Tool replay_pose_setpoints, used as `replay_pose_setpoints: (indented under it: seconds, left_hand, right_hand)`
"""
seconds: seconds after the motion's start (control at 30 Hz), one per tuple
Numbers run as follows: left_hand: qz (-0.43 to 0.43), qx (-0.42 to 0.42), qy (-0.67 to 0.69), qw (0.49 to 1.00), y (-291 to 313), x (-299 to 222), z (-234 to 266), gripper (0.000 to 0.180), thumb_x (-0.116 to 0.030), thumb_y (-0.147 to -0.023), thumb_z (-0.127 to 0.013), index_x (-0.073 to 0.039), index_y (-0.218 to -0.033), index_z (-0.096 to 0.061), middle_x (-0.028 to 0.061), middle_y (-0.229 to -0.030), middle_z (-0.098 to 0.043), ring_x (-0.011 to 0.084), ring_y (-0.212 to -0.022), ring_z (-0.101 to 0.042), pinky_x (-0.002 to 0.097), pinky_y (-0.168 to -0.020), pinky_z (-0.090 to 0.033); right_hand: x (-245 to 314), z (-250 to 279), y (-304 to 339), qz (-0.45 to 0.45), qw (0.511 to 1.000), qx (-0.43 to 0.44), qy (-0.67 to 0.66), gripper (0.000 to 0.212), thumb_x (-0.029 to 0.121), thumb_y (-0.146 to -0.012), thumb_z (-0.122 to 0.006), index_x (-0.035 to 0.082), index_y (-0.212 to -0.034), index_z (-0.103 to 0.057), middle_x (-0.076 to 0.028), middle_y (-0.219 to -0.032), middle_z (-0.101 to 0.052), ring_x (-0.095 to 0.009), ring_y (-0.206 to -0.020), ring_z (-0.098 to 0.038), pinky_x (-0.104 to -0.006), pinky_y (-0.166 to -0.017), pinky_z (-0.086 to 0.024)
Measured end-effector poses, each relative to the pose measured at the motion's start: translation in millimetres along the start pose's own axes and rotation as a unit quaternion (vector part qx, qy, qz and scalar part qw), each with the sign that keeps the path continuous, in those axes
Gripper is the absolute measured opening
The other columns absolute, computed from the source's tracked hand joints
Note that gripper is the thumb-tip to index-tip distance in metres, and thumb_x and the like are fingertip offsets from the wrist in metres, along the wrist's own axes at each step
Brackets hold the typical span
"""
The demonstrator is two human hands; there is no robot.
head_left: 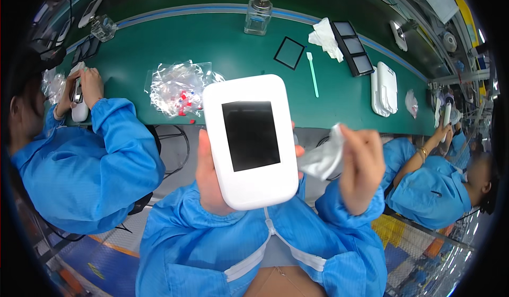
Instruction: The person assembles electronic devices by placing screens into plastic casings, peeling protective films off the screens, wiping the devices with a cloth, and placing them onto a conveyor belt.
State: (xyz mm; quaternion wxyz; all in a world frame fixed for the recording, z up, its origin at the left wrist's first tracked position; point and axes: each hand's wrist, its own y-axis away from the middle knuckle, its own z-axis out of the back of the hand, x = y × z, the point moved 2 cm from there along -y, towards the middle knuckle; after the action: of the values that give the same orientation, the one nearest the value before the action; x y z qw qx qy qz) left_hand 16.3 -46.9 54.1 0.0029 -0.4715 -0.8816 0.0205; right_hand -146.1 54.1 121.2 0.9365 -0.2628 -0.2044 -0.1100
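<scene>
A white handheld device with rounded corners and a dark rectangular screen is held up in front of my chest. My left hand grips it from behind; the thumb shows at its left edge and fingertips at its right edge. To the right of the device, my right hand pinches a white wiping cloth that hangs from the fingers toward the device. That hand is slightly blurred. Whether the cloth touches the device I cannot tell.
On the green table lie a clear plastic bag with small red pieces, a black frame, a thin green stick tool, a crumpled cloth, a black tray, white housings and a glass bottle. Co-workers in blue sit on both sides.
</scene>
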Motion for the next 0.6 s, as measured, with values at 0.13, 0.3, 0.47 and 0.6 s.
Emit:
replay_pose_setpoints:
  seconds: [0.13,0.3,0.47,0.6]
  left_hand:
    - [0.02,-0.013,0.042,0.999,-1,1,-16,0.082,-0.065,-0.094,-0.032,-0.009,-0.151,-0.017,0.0267,-0.145,-0.035,0.0527,-0.123,-0.045,0.0624,-0.09,-0.051]
    - [0.035,-0.017,0.038,0.998,1,-1,-20,0.08,-0.064,-0.095,-0.027,-0.01,-0.152,-0.014,0.0265,-0.145,-0.034,0.0524,-0.123,-0.046,0.0622,-0.089,-0.051]
    - [0.07,-0.051,0.021,0.996,0,-3,-17,0.09,-0.068,-0.089,-0.043,-0.013,-0.153,-0.014,0.0318,-0.148,-0.027,0.0576,-0.12,-0.045,0.0658,-0.09,-0.046]
    - [0.063,-0.077,0.042,0.994,2,-2,-21,0.09,-0.069,-0.088,-0.043,-0.014,-0.153,-0.013,0.032,-0.148,-0.025,0.0602,-0.12,-0.043,0.0677,-0.091,-0.044]
  right_hand:
    - [-43,18,-14,-0.087,0.994,-0.057,0.021,0.025,-0.007,-0.089,-0.053,-0.002,-0.11,-0.065,-0.01,-0.088,-0.055,-0.017,-0.075,-0.054,-0.0263,-0.063,-0.041]
    - [-111,8,-25,-0.101,0.986,-0.136,0.017,0.021,0.002,-0.095,-0.053,-0.004,-0.111,-0.065,-0.007,-0.088,-0.056,-0.013,-0.079,-0.053,-0.0235,-0.068,-0.04]
    - [-194,-9,0,-0.238,0.964,-0.116,-0.033,0.036,0.0,-0.08,-0.073,-0.004,-0.115,-0.064,-0.004,-0.089,-0.063,-0.008,-0.078,-0.058,-0.0217,-0.069,-0.047]
    - [-221,-20,11,-0.285,0.956,-0.025,-0.071,0.023,0.007,-0.081,-0.073,-0.005,-0.099,-0.066,-0.001,-0.078,-0.061,-0.006,-0.073,-0.055,-0.0207,-0.062,-0.044]
